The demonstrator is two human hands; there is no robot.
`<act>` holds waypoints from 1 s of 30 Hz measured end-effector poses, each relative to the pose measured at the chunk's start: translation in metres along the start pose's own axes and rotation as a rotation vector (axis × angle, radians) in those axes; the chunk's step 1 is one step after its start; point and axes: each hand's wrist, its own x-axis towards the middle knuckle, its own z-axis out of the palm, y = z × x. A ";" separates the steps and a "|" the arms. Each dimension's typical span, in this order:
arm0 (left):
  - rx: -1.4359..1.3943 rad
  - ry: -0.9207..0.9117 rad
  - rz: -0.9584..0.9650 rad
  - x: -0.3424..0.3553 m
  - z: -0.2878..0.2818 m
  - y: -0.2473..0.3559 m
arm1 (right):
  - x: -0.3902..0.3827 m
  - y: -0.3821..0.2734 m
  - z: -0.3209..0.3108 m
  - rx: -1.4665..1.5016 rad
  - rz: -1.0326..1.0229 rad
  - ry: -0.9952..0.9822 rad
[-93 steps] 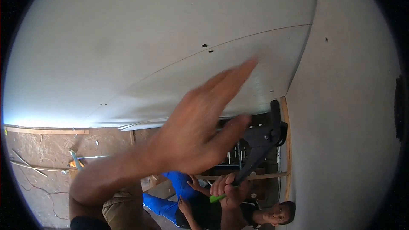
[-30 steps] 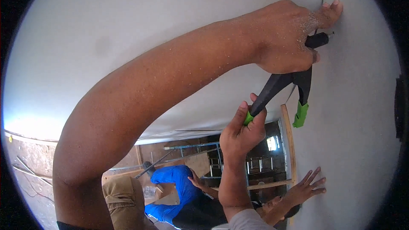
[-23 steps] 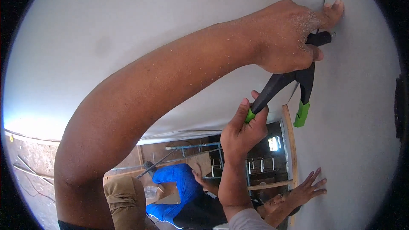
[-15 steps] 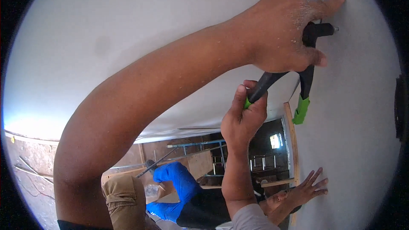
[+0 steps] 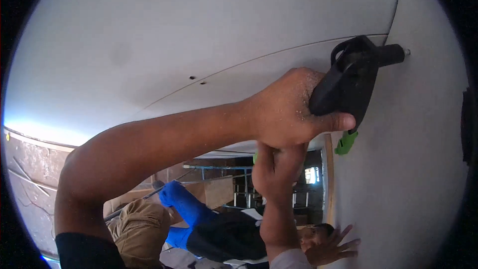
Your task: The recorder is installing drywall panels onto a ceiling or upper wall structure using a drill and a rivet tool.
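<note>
Tool (image 5: pixel 350 85) = landmark. Left hand (image 5: pixel 286 107) round its left side, thumb across the near face. Right hand (image 5: pixel 276 172) below-left of tool, round a handle end, partly behind left hand. Left panel (image 5: pixel 124 30) behind tool, spreading left and above; seam (image 5: pixel 279 52) runs left from just above tool; two holes (image 5: pixel 192 77) well left of tool, either side of seam. Right panel (image 5: pixel 423 134) right of tool; nose points at it, contact unclear. Below tool: post (image 5: pixel 327 182), bordering right panel; window (image 5: pixel 312 175) left of post. Farther below: co-worker (image 5: pixel 226 236). Lower left of tool: pipe (image 5: pixel 219 167).
</note>
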 end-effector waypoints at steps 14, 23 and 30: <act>-0.474 -0.239 -0.081 0.010 -0.010 -0.015 | 0.042 0.030 -0.104 -0.568 -0.132 0.025; -0.362 -0.222 -0.110 0.010 -0.021 0.020 | 0.038 0.021 -0.129 -0.524 -0.193 -0.131; -0.529 -0.064 -0.079 0.008 0.024 0.028 | 0.019 -0.016 -0.147 -0.736 0.227 -0.010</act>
